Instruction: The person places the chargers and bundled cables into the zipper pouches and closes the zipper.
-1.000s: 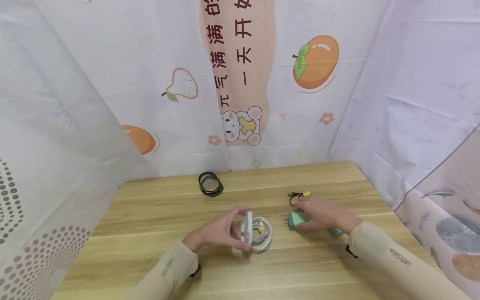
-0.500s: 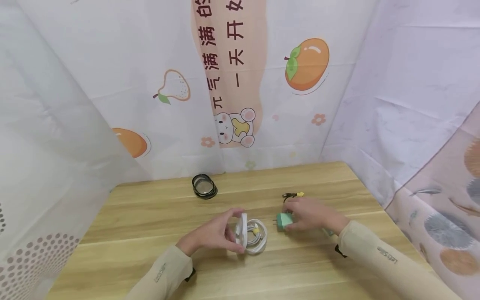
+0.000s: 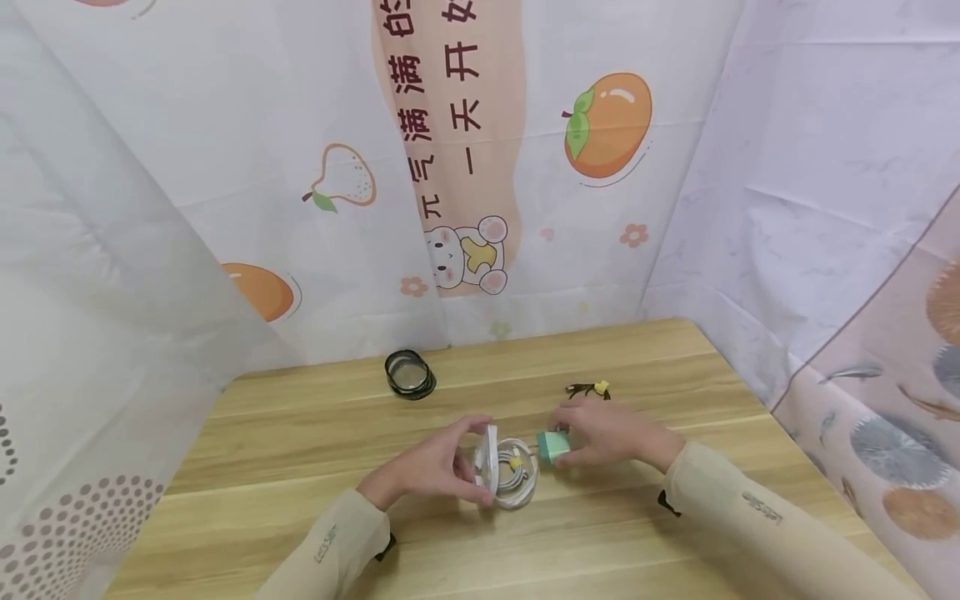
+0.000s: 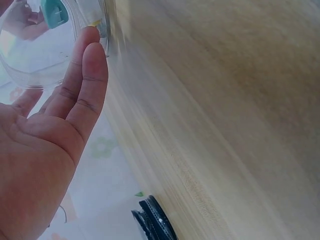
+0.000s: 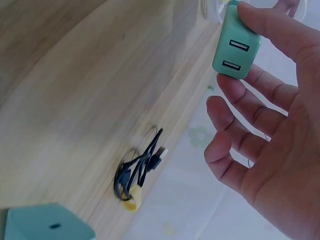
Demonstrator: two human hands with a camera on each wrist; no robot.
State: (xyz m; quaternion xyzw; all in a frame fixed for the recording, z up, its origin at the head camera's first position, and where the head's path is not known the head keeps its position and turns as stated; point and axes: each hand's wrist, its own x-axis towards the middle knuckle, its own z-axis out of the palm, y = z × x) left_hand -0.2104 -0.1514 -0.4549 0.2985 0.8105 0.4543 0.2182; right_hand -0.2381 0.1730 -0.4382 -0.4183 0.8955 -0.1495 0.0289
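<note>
My left hand [image 3: 431, 468] holds up the clear lid [image 3: 491, 462] of a round white-rimmed case, thumb and fingers on its edge. The case's base [image 3: 516, 505] lies on the table just right of it, with a coiled grey cable [image 3: 510, 488] bound in yellow inside. Just right of the base, my right hand [image 3: 611, 432] pinches a mint green USB wall charger [image 3: 553, 447] between thumb and fingertips, prongs pointing left. Two USB ports show on the charger [image 5: 237, 47] in the right wrist view. Through the lid [image 4: 37, 55] in the left wrist view, the green charger shows.
Behind my right hand lies a black cable [image 3: 588, 389] with a yellow tie. A second green charger [image 5: 47, 222] sits on the table in the right wrist view. A round black-rimmed case [image 3: 410, 375] rests near the back edge, before a printed curtain [image 3: 360, 300].
My right hand has moved left with the green charger, bringing it close to the round case. The left hand keeps the lid upright in the same place. The head view has shifted slightly.
</note>
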